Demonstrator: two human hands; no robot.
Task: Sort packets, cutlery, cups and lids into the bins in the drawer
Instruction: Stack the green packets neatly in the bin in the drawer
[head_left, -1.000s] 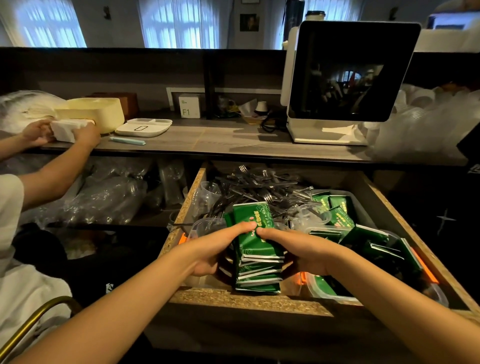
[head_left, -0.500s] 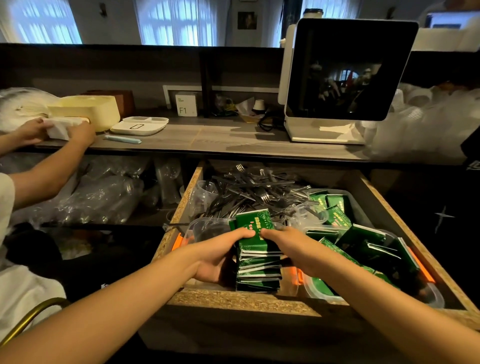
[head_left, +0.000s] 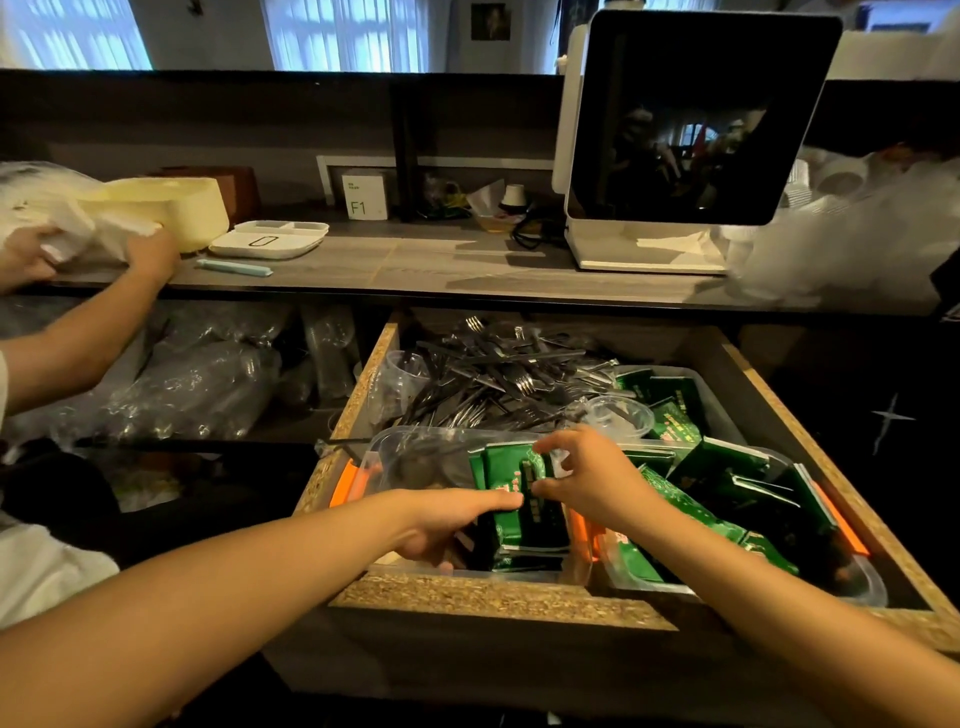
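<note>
A stack of green packets (head_left: 524, 512) stands on edge in the clear front-left bin (head_left: 415, 435) of the open drawer (head_left: 493, 597). My left hand (head_left: 447, 527) grips the stack from its left side, thumb across the top. My right hand (head_left: 587, 478) curls over the right side, with index finger and thumb pinching the top packet's edge. More green packets fill the front-right bin (head_left: 860, 587) and a back bin (head_left: 719, 410). Black forks (head_left: 509, 374) lie heaped at the drawer's back. A clear cup (head_left: 400, 374) and a clear lid (head_left: 618, 415) sit among them.
Above the drawer runs a counter with a white screen terminal (head_left: 696, 130), a white tray (head_left: 270, 241), a blue pen (head_left: 234, 267) and a yellow tub (head_left: 171, 208). Another person's hands (head_left: 150, 254) handle white wrapping at the left. Bagged cups (head_left: 197, 384) fill the shelf left of the drawer.
The packet stack has gone down into the front-left bin. My right hand has shifted from the stack's side up to its top edge. The other person's hands moved a little.
</note>
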